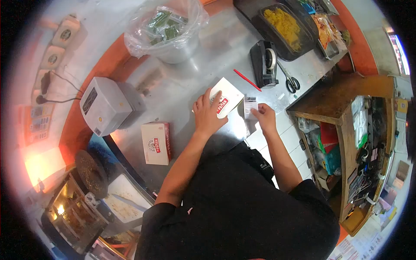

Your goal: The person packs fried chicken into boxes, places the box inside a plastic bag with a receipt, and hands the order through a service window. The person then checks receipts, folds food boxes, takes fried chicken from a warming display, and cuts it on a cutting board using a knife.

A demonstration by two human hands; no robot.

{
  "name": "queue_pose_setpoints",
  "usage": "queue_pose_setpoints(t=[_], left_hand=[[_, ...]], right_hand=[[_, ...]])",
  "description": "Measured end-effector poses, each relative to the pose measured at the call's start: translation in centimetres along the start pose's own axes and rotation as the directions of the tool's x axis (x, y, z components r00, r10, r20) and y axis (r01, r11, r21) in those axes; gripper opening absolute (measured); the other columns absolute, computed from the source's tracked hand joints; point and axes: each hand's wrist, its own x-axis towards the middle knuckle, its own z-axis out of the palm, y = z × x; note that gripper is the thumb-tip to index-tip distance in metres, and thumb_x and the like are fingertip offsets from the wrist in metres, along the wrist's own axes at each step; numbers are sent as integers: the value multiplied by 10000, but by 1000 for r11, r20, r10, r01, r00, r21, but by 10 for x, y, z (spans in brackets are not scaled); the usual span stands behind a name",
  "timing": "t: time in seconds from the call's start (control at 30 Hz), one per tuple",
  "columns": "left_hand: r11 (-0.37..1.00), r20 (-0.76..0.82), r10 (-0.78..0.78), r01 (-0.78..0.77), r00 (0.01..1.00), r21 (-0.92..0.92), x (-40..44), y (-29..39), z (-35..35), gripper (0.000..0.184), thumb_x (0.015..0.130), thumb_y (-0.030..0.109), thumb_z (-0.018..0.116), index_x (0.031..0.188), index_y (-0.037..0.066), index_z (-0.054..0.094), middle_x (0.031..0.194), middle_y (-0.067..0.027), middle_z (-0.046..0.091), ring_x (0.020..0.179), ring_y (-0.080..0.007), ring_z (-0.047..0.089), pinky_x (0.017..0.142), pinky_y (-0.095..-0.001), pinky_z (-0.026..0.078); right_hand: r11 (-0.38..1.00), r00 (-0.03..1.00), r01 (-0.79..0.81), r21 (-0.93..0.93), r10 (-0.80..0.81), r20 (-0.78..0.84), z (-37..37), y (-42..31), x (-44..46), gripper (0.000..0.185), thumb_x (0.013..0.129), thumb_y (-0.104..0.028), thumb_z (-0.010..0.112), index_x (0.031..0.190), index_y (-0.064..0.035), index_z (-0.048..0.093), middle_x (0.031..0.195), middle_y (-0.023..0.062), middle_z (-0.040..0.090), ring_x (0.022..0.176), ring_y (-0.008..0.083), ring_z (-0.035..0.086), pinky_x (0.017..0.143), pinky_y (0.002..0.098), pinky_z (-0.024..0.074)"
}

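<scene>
The left hand (209,115) lies spread over a white box (232,92), its fingers hiding part of the printed logo, though "PAMAN" shows beside them. How firmly it presses cannot be told. The right hand (265,116) pinches a small white slip (250,105) between thumb and fingers, which cover one edge; its print is too small to read. The slip is just beside the box's right corner, and whether the two touch is unclear.

Nearer the body than the left hand, and to its left, a second box (155,144) rests on the steel counter (186,143) with its logo in full view. Farther left is a white machine (106,106), its far side hidden.

Beyond the hands, between them, lies a red pen (247,80). A tape dispenser (262,65) and scissors (293,83) are beyond the right hand; past them is a tray (311,43) of yellow food (282,27). Well beyond the left hand, a clear bag (134,41) of green packets (165,26), cut off by the top edge, blurs its contents.

Right of the right hand, a wooden shelf (323,102) holds a jumble that is hard to make out. The person's black shirt (242,208) blocks the view below both hands.
</scene>
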Motion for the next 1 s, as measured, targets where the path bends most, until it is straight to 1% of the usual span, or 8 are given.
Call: queue_pose_setpoints(t=[0.1,0.3,0.5,0.57,0.7,0.83,0.9,1.0], left_hand=[[996,-10,-71,71,997,-54,-10,-11,-10,888,563,244,750,1378,81,435,1412,-158,385,1219,-357,402,1008,-487,310],[976,-72,-204,197,976,-93,-49,-20,-49,974,613,266,790,1418,0,312,1378,-176,433,1207,-365,425,1016,-492,308],[925,-374,-377,368,847,-97,-108,-45,-101,906,682,252,779,1407,-26,313,1339,-209,462,1178,-396,461,995,-514,326],[901,-411,-410,433,814,-40,-130,-52,-123,900,685,250,778,1408,-24,319,1323,-211,477,1167,-404,468,987,-523,336],[840,-454,-482,543,749,3,-172,-86,-141,942,661,259,800,1416,-19,310,1349,-202,465,1173,-399,462,1006,-496,338],[897,-107,-437,442,893,26,-198,-118,-174,1032,652,278,820,1485,73,245,1428,-189,413,1259,-370,426,1049,-483,319],[928,78,-371,368,925,51,-210,-135,-190,1058,664,275,819,1514,114,209,1458,-181,391,1289,-347,418,1063,-472,314],[513,236,-530,530,814,-676,-205,-191,-184,862,833,259,706,1529,145,210,1478,-129,395,1249,-242,469,1047,-366,350]], right_hand=[[950,992,-79,303,45,118,12,-54,-11,217,802,-120,724,975,-2,667,893,76,691,807,138,634,718,275,491],[967,932,253,27,-251,261,110,-67,-27,262,785,-51,757,944,-26,551,667,-24,545,634,56,511,599,219,410],[996,974,88,15,-89,209,175,-156,-105,468,723,-165,832,990,-18,476,792,18,515,705,94,476,610,244,415],[749,735,650,-128,-577,356,203,-129,-103,556,731,-205,828,1083,9,454,898,62,529,792,133,513,671,270,451],[984,776,161,83,-178,606,284,-72,-112,700,772,-250,794,1271,60,414,1061,136,569,951,203,586,811,315,510],[928,843,156,337,-303,444,296,-82,-146,707,794,-277,776,1290,67,407,1058,132,576,941,203,586,800,314,510],[906,835,415,-90,-339,434,290,-78,-150,752,788,-303,778,1311,72,389,1092,145,569,937,193,582,800,310,504],[925,828,375,-53,-309,469,298,-45,-137,775,795,-353,759,1316,81,384,1132,163,559,950,185,576,791,309,503]])
